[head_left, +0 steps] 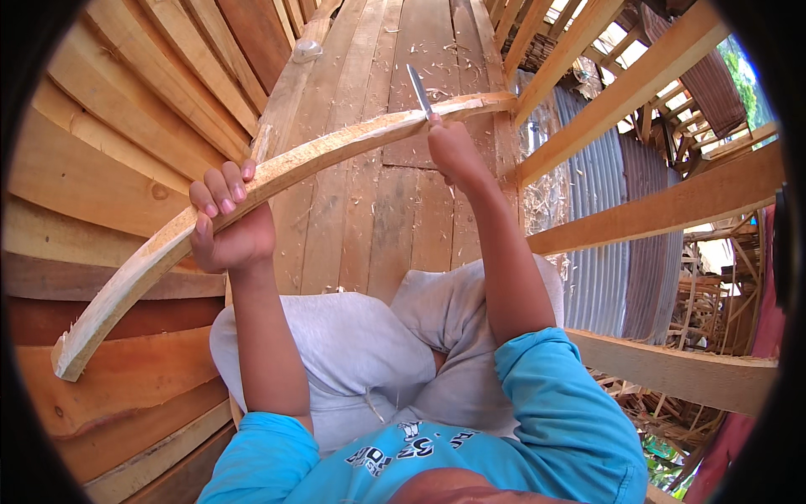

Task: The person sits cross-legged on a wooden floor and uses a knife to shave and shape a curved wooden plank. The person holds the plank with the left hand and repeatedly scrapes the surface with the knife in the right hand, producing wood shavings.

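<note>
A long pale wooden pole (319,151) lies slantwise before me, its near end low at the left and its far end at the railing on the right. Its upper face is partly stripped to lighter wood. My left hand (231,218) is wrapped round the pole left of its middle. In my right hand (456,151) is a knife (418,90), its blade pointing up and away and crossing the pole near the far end. The knife's handle is hidden in my fist.
Wood shavings are strewn over the plank floor (336,227) ahead. Stacked planks (109,176) form a wall at the left. Wooden rails (638,210) run along the right, with corrugated metal sheets (596,252) beyond. A clear plastic item (307,51) lies at the far left. My legs are folded beneath me.
</note>
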`<move>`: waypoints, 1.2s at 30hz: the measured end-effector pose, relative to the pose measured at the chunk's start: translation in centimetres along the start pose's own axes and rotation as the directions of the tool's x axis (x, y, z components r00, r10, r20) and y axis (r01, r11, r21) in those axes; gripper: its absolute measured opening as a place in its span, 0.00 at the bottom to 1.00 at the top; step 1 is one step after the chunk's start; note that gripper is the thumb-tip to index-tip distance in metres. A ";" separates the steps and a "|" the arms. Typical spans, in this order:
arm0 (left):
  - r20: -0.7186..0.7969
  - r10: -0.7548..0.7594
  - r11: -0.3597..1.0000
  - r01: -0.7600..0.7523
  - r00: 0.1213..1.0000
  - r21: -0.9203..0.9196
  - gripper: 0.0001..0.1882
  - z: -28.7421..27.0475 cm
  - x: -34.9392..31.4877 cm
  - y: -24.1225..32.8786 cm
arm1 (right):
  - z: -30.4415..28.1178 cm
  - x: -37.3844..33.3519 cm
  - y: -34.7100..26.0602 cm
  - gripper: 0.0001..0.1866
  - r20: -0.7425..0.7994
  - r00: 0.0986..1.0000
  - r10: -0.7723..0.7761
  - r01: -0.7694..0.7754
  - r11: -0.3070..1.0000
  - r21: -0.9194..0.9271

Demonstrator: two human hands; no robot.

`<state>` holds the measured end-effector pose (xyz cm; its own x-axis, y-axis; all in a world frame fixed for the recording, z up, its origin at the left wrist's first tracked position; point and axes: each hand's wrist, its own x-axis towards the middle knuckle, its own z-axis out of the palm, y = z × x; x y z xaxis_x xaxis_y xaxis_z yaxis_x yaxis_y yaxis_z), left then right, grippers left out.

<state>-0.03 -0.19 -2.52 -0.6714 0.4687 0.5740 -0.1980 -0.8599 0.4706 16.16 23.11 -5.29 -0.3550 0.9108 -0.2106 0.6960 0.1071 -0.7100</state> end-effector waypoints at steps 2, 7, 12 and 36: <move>0.008 -0.002 1.000 0.002 1.000 -0.004 0.13 0.2 0.1 0.0 | -2.0 1.8 0.8 0.29 0.039 0.991 0.128 -0.131 0.988 0.088; -0.007 0.001 1.000 -0.001 1.000 -0.002 0.13 0.2 -0.1 0.0 | -1.1 -1.0 -1.9 0.29 0.188 0.981 0.038 -0.058 0.993 0.101; 0.031 -0.006 1.000 0.006 1.000 -0.011 0.13 0.3 0.2 -0.2 | -2.8 2.7 1.6 0.27 0.007 1.000 0.021 -0.020 0.995 -0.100; -0.010 0.007 1.000 -0.007 1.000 0.003 0.14 0.0 -0.1 0.1 | -0.7 0.0 -0.4 0.23 0.120 0.993 0.018 -0.023 0.999 0.046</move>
<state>0.02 -0.31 -2.50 -0.6797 0.4608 0.5707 -0.1914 -0.8625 0.4684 16.32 23.31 -4.48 -0.4148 0.8583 -0.3020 0.6746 0.0673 -0.7351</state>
